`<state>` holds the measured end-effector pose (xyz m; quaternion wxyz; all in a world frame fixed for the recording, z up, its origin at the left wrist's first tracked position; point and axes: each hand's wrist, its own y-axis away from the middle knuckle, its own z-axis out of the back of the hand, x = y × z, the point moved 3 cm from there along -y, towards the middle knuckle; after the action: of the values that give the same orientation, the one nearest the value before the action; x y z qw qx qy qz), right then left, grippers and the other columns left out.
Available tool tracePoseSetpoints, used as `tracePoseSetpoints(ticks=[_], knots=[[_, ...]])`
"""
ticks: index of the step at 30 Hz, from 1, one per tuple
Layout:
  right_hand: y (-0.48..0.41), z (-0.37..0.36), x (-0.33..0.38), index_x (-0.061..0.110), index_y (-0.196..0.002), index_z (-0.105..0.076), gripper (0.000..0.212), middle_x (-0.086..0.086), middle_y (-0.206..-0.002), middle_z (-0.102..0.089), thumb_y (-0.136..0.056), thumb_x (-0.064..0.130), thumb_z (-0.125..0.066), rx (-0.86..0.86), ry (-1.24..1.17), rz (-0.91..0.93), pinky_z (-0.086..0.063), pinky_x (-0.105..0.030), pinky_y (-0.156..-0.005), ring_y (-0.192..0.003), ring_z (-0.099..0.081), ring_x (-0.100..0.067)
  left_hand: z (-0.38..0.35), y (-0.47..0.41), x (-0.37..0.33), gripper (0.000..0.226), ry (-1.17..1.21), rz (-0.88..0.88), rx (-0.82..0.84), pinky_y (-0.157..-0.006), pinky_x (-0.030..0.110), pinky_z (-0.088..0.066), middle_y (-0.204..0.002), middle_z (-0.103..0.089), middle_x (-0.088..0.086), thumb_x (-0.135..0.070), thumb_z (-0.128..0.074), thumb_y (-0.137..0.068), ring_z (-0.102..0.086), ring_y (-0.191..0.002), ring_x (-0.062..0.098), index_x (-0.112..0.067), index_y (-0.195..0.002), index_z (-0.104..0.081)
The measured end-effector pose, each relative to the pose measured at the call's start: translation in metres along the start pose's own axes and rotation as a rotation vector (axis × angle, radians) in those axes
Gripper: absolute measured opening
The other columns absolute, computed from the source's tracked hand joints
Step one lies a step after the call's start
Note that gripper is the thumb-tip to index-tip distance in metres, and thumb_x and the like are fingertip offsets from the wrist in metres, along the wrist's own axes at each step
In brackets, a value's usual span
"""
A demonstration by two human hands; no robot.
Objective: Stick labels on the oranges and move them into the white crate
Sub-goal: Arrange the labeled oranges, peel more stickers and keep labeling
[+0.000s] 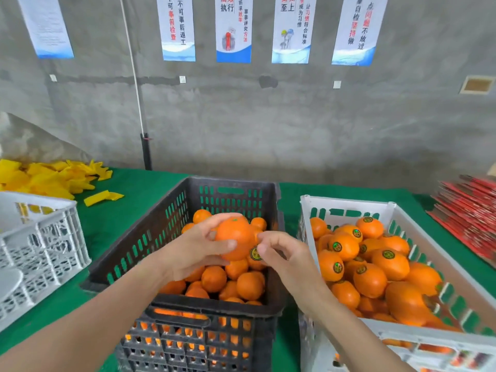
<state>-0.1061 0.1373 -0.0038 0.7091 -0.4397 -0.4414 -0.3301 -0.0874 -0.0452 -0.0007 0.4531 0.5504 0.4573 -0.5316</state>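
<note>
Orange (236, 238), single, in process: gripped by the left hand (193, 251), fingers and thumb curled round it, and held above the black crate (171, 210) at the centre of the view. Right hand (284, 253) is brought together with it at the fruit's 4 o'clock side, fingers curled, fingertips set at a round label (255, 253) on the lower edge. Whether the label is pinched or merely pressed cannot be told.

Progress: white crate (346, 208), at 3 o'clock, is judged well filled with labelled oranges (343, 245). Unlabelled oranges (249, 285) are heaped in the black crate, so a large share of the work is judged left. The held fruit is not yet moved across.

Orientation: green stem scar is turned to 12 o'clock, so the stem axis runs 12 to 6. The fruit is near round, and no clear long axis is made out.

Also noted: yellow sheets (45, 178) at 10 o'clock, pale lattice crate (53, 237) at 9 o'clock.
</note>
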Motion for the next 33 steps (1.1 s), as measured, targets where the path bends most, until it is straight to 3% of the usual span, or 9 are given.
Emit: tracePoseSetpoints(ticks=[5,12,17,20,22,24,27,30,33], knots=[[0.007,0.027,0.016,0.029,-0.074,-0.061,0.019,0.017,-0.111,-0.056,-0.089,0.02,-0.06,0.075,0.149,0.064,-0.038,-0.014,-0.091,-0.109,-0.047,0.008,-0.04,0.002,0.0,0.071,0.029,0.029,0.045,-0.104,0.05,-0.041,-0.13,-0.061,0.002,-0.043,-0.075,-0.069,-0.058,-0.118,0.027,-0.035,-0.134,-0.049],[0.026,0.053,0.021,0.024,-0.079,-0.058,0.013,0.005,-0.111,-0.055,-0.091,0.018,-0.059,-0.008,0.161,0.155,-0.045,-0.012,-0.077,-0.11,-0.045,0.005,-0.087,0.001,-0.001,0.097,0.061,0.047,0.04,-0.085,0.034,-0.05,-0.115,-0.069,0.001,-0.061,-0.087,-0.043,-0.066,-0.101,0.016,-0.028,-0.128,-0.056],[0.041,0.064,0.022,0.023,-0.087,-0.054,0.008,0.012,-0.101,-0.055,-0.09,0.018,-0.059,-0.122,0.246,0.255,-0.047,-0.027,-0.085,-0.105,-0.048,0.003,-0.112,0.002,0.002,0.081,0.106,0.067,0.008,-0.081,0.037,-0.05,-0.121,-0.065,0.01,-0.054,-0.085,-0.052,-0.064,-0.1,0.023,-0.028,-0.125,-0.059],[0.051,0.071,0.018,0.038,-0.104,-0.048,0.026,0.02,-0.108,-0.051,-0.089,0.021,-0.061,-0.142,0.188,0.255,-0.052,-0.024,-0.08,-0.104,-0.05,0.005,-0.12,0.004,0.003,0.067,0.067,0.04,-0.019,-0.094,0.048,-0.049,-0.122,-0.064,0.008,-0.046,-0.084,-0.057,-0.063,-0.11,0.029,-0.032,-0.119,-0.062],[0.055,0.08,0.011,0.052,-0.119,-0.035,0.051,0.022,-0.116,-0.047,-0.087,0.026,-0.065,-0.073,0.04,0.14,-0.05,-0.013,-0.074,-0.103,-0.05,0.011,-0.126,0.007,0.004,0.082,0.038,0.023,-0.02,-0.092,0.046,-0.05,-0.12,-0.066,0.005,-0.054,-0.09,-0.043,-0.063,-0.11,0.027,-0.032,-0.117,-0.062],[0.059,0.087,0.006,0.052,-0.124,-0.033,0.055,0.021,-0.121,-0.048,-0.087,0.028,-0.065,0.05,0.01,0.094,-0.05,-0.015,-0.078,-0.106,-0.051,0.011,-0.133,0.007,0.006,0.092,0.037,0.035,-0.028,-0.093,0.047,-0.049,-0.119,-0.066,0.007,-0.056,-0.091,-0.036,-0.064,-0.109,0.029,-0.03,-0.119,-0.062],[0.066,0.093,0.0,0.037,-0.134,-0.036,0.066,0.016,-0.128,-0.046,-0.08,0.025,-0.073,0.2,0.083,0.138,-0.05,-0.023,-0.091,-0.115,-0.049,0.002,-0.151,0.002,0.005,0.074,0.144,0.061,-0.014,-0.09,0.047,-0.054,-0.116,-0.068,0.011,-0.047,-0.084,-0.058,-0.065,-0.108,0.032,-0.021,-0.123,-0.058],[0.049,0.114,-0.012,0.036,-0.13,-0.039,0.074,0.012,-0.125,-0.041,-0.068,0.026,-0.077,0.075,0.294,0.186,-0.044,-0.012,-0.089,-0.113,-0.042,0.004,-0.174,-0.017,0.008,0.038,0.257,0.019,-0.035,-0.082,0.039,-0.058,-0.114,-0.069,0.013,-0.038,-0.049,-0.09,-0.066,-0.106,0.029,-0.015,-0.117,-0.063],[-0.002,0.153,-0.029,0.036,-0.121,-0.043,0.068,0.008,-0.118,-0.039,-0.065,0.019,-0.079,-0.106,0.391,0.103,-0.034,-0.001,-0.079,-0.112,-0.04,-0.006,-0.188,-0.044,0.027,0.024,-0.069,0.069,-0.211,-0.067,0.023,-0.056,-0.111,-0.061,0.022,-0.011,-0.041,-0.101,-0.063,-0.085,0.026,-0.005,-0.116,-0.058]])
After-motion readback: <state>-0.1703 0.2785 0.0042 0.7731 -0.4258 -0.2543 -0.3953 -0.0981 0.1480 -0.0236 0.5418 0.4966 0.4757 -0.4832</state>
